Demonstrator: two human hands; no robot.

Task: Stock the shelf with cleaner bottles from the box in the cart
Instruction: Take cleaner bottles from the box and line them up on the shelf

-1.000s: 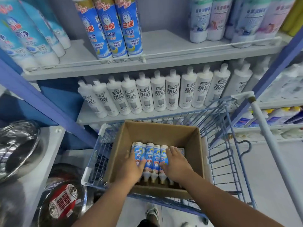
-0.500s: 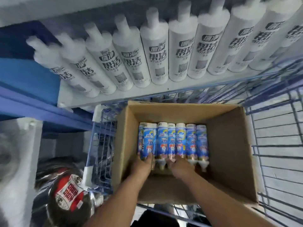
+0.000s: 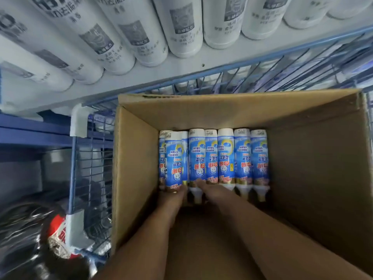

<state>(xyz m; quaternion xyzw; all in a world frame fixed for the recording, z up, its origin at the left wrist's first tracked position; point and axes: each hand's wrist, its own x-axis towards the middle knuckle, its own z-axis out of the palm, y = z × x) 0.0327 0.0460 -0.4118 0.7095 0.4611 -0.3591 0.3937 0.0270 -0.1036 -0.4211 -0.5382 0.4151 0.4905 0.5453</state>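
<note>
Inside the cardboard box (image 3: 137, 158), the fingers of the left hand (image 3: 173, 197) and the right hand (image 3: 210, 188) are hidden among the necks of the blue cleaner bottles (image 3: 226, 156), so how they grip cannot be told, and a bottle at the box's left wall is mostly covered by the one lying on it. Above the box, the white bottles (image 3: 121, 37) on the shelf (image 3: 201, 61) are cut off by the top edge. Left of the box, beyond the blue wire cart (image 3: 90, 158), a shiny dark object with a red label (image 3: 58, 233) is too blurred to identify.
</note>
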